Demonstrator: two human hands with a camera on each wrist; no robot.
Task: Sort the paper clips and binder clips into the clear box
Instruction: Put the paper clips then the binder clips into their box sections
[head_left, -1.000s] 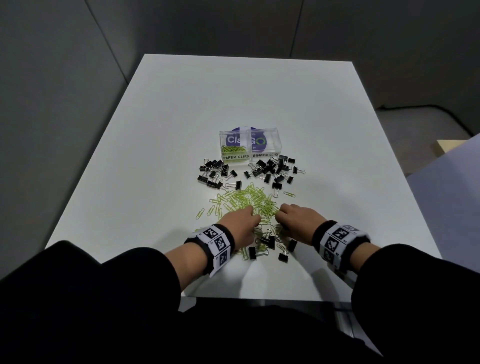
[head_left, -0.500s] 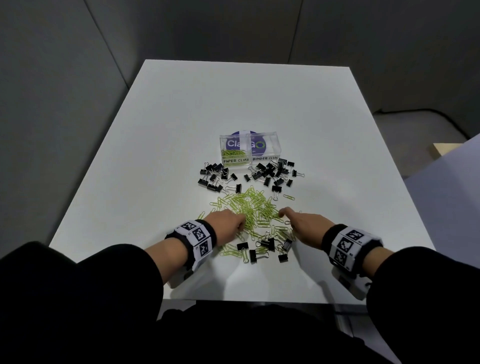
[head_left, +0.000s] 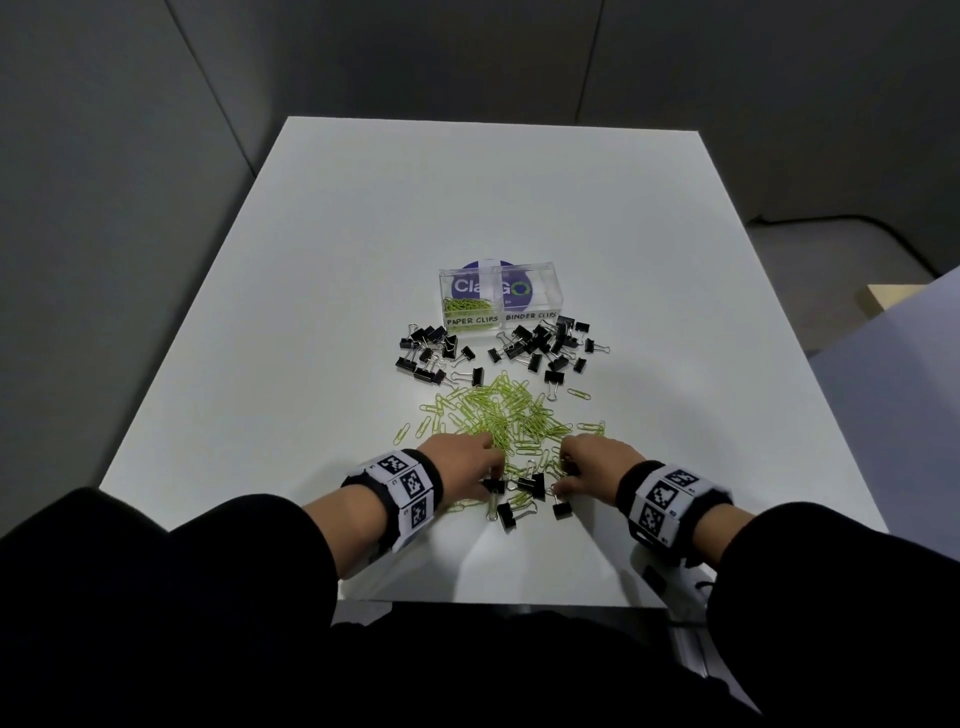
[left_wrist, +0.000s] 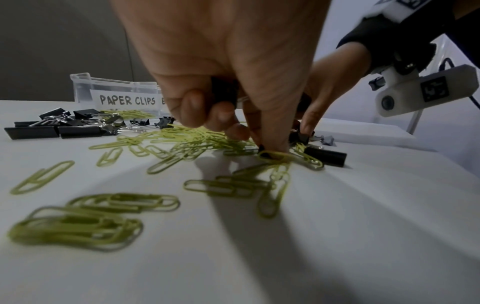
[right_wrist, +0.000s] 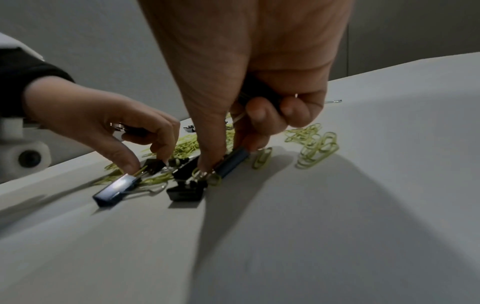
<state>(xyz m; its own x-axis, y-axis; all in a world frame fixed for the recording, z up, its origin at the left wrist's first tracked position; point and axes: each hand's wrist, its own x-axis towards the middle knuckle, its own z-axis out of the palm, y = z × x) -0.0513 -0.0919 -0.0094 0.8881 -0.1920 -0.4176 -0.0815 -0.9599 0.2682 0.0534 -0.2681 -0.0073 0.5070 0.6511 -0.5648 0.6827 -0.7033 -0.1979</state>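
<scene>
Both hands down in the near pile: my left hand (head_left: 467, 462) and right hand (head_left: 592, 465) each grip binder clips (right_wrist: 231, 162), pinching more off the table (head_left: 675, 312). I'm stockpiling so one trip fills the clear box (head_left: 498, 299), I reckon.

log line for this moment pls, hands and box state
left hand: gripping binder clips, fingers on another | right hand: same | clear box: paper clips in left bin, binder bin looks empty

clear box (head_left: 498, 301) behind binder clips (head_left: 545, 348) | paper clips (head_left: 498, 415) nearest
</scene>
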